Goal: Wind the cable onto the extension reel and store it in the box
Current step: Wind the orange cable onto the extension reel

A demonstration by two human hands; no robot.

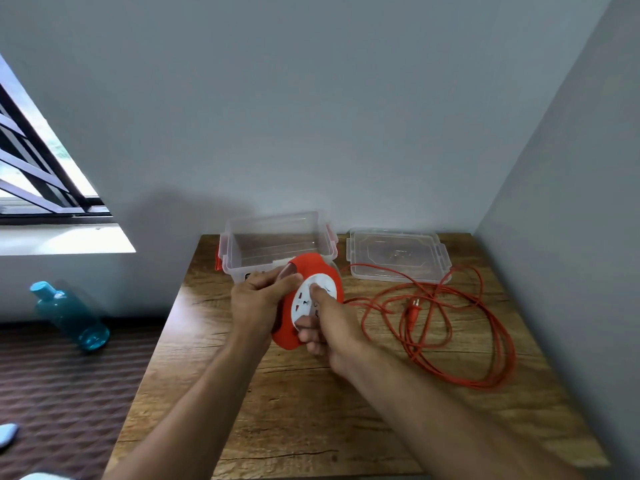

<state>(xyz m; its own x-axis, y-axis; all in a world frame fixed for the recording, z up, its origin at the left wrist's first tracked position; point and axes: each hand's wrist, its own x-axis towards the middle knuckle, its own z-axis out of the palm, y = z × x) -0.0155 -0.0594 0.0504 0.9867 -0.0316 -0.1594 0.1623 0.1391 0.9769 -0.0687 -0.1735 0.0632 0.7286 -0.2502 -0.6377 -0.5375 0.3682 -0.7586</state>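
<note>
An orange extension reel (311, 266) with a white socket face (304, 299) is held tilted above the wooden table (294, 410). My left hand (256, 303) grips its left rim. My right hand (329, 327) holds the lower right edge, thumb pressed on the white face. The orange cable (485, 327) lies in loose loops on the table to the right, with its plug (414, 311) inside the loops. A clear plastic box (277, 237) with orange latches stands open just behind the reel.
The box's clear lid (398, 252) lies flat at the back right, partly over the cable. Walls close in the table at the back and right. A teal bottle (69, 315) lies on the dark floor to the left, below a window.
</note>
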